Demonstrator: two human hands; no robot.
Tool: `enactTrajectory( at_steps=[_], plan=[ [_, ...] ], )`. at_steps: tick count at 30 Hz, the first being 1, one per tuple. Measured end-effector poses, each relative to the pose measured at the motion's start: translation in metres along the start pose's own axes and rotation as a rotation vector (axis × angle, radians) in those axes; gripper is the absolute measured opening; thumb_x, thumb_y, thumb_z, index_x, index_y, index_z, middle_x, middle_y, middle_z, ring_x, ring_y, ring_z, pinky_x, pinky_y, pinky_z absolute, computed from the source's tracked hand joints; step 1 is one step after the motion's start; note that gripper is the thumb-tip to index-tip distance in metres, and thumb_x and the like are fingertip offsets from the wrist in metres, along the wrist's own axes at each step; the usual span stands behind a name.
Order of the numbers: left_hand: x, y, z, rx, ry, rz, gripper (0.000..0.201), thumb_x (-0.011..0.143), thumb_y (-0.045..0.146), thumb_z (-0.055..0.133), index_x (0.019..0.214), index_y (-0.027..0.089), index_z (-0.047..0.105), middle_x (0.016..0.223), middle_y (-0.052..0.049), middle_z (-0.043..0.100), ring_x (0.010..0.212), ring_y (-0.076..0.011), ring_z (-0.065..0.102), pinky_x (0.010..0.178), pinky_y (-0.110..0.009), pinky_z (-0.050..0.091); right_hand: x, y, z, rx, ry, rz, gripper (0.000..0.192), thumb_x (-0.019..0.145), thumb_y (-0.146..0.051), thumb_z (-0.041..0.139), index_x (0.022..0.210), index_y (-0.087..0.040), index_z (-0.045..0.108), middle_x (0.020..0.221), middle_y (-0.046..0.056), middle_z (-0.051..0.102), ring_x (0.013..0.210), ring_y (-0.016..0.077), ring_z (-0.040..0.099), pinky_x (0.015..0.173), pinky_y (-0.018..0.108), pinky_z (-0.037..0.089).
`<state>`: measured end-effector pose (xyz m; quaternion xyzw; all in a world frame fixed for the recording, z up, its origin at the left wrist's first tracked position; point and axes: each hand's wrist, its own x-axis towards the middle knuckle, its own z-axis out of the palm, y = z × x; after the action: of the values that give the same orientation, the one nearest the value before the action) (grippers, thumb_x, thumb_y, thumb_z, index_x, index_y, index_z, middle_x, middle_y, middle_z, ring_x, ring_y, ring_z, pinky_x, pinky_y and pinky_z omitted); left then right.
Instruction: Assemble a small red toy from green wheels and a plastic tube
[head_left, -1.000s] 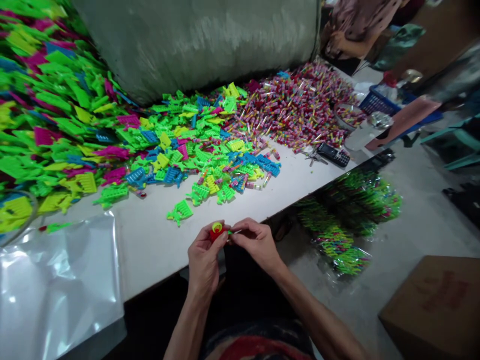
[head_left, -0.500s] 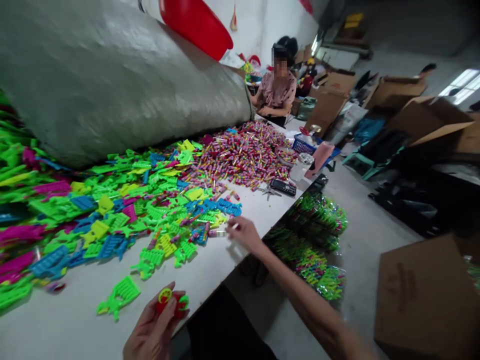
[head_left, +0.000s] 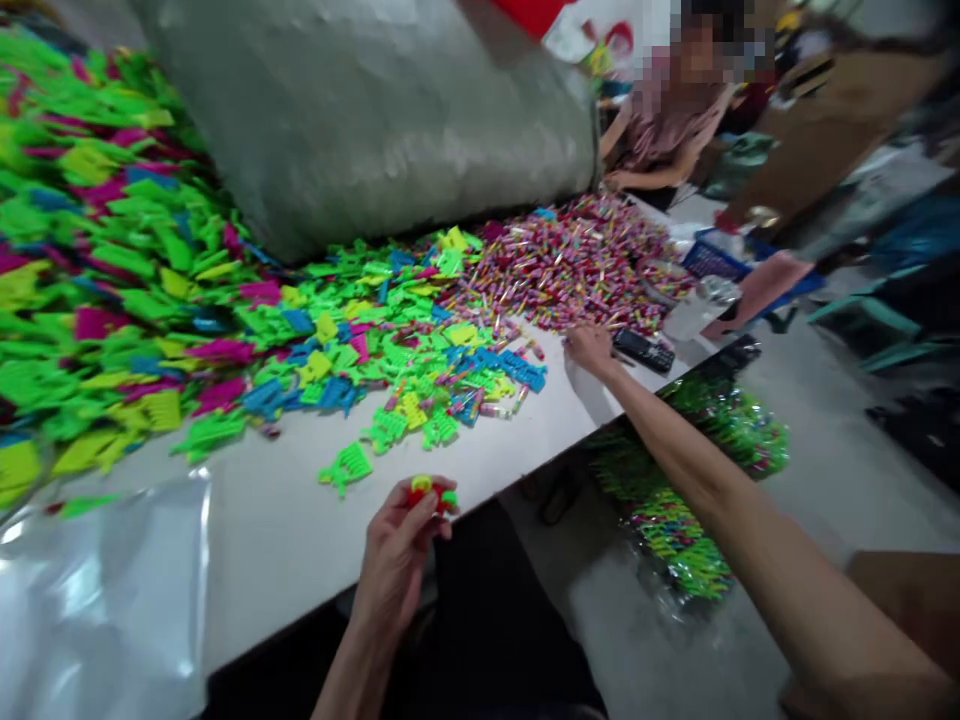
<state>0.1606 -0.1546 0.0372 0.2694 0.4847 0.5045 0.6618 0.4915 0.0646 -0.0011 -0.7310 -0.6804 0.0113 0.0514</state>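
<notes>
Left hand: closed on a small red toy, held over the near bench edge.
Right hand: stretched out to the candy tube heap; grip cannot be judged.
Phone: just beside that hand.

Grey concrete floor, cardboard boxes.

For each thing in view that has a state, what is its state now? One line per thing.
Left hand: shut on the red toy, held over the table edge.
Right hand: stretched out on the table beside the phone; grip cannot be told.
Comb pieces: loose in a heap.
Candy tubes: loose in a pile.
Plastic bag: lying flat.
</notes>
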Motion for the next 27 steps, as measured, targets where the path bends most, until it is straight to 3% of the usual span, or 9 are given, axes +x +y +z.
enactTrajectory(
  at_steps=[3,6,8,10,11,15,23,27],
  plan=[
    [-0.004,0.0,-0.001,0.021,-0.021,0.064,0.016,0.077,0.025,0.064,0.088,0.014,0.06,0.095,-0.006,0.062,0.068,-0.0097,0.054,0.054,-0.02,0.043,-0.017,-0.019,-0.001,0.099,0.085,-0.022,0.026,0.083,-0.018,0.044,0.103,-0.007,0.058,0.11,0.019,0.058,0.108,0.0282,0.047,0.092,0.042,0.032],
    [-0.006,-0.002,-0.005,0.061,0.018,0.131,0.017,0.076,0.022,0.065,0.09,0.016,0.058,0.09,-0.004,0.063,0.062,-0.0076,0.051,0.053,-0.019,0.041,-0.069,-0.06,-0.016,0.625,0.184,-0.075,0.023,0.084,-0.027,0.048,0.099,-0.012,0.056,0.089,0.009,0.062,0.082,0.0195,0.055,0.075,0.033,0.042],
    [-0.006,-0.004,-0.005,0.052,0.016,0.13,0.018,0.076,0.022,0.066,0.091,0.016,0.058,0.088,-0.004,0.063,0.061,-0.0081,0.051,0.051,-0.019,0.04,-0.116,-0.096,-0.032,1.02,-0.018,-0.196,0.02,0.081,-0.033,0.054,0.089,-0.014,0.058,0.075,0.003,0.06,0.067,0.0144,0.053,0.063,0.027,0.043],
    [-0.005,-0.006,-0.004,0.01,-0.009,0.09,0.02,0.075,0.023,0.066,0.093,0.016,0.059,0.087,-0.004,0.064,0.063,-0.0096,0.053,0.05,-0.02,0.04,-0.159,-0.128,-0.048,1.231,-0.298,-0.274,0.02,0.081,-0.034,0.058,0.086,-0.015,0.061,0.073,0.0,0.059,0.064,0.0113,0.051,0.058,0.023,0.041],
    [-0.004,-0.007,-0.003,-0.012,-0.018,0.068,0.022,0.075,0.023,0.066,0.094,0.016,0.059,0.086,-0.004,0.064,0.064,-0.0103,0.054,0.05,-0.02,0.04,-0.176,-0.142,-0.054,1.286,-0.369,-0.284,0.02,0.081,-0.034,0.058,0.084,-0.015,0.063,0.073,0.0,0.058,0.063,0.0101,0.051,0.058,0.022,0.041],
    [-0.007,-0.006,0.0,-0.01,0.011,0.042,0.025,0.069,0.022,0.071,0.091,0.017,0.061,0.081,-0.001,0.064,0.063,-0.0092,0.054,0.053,-0.019,0.041,-0.204,-0.165,-0.064,1.392,-0.446,-0.244,0.021,0.082,-0.035,0.058,0.087,-0.017,0.067,0.077,0.0,0.054,0.052,0.0058,0.047,0.049,0.021,0.039],
    [-0.012,-0.004,-0.007,0.122,0.03,0.086,0.028,0.068,0.025,0.072,0.093,0.016,0.064,0.074,0.0,0.062,0.056,-0.007,0.049,0.051,-0.019,0.039,-0.205,-0.159,-0.059,1.324,-0.468,-0.299,0.022,0.085,-0.034,0.056,0.09,-0.017,0.07,0.07,0.0,0.054,0.051,0.0057,0.046,0.048,0.02,0.036],
    [-0.012,-0.006,-0.008,0.101,0.024,0.084,0.026,0.069,0.026,0.072,0.092,0.016,0.063,0.075,0.0,0.061,0.056,-0.0069,0.048,0.049,-0.018,0.038,-0.211,-0.164,-0.063,1.336,-0.396,-0.28,0.019,0.083,-0.03,0.058,0.092,-0.019,0.07,0.074,0.001,0.056,0.052,0.0063,0.047,0.049,0.021,0.037]
  ],
)
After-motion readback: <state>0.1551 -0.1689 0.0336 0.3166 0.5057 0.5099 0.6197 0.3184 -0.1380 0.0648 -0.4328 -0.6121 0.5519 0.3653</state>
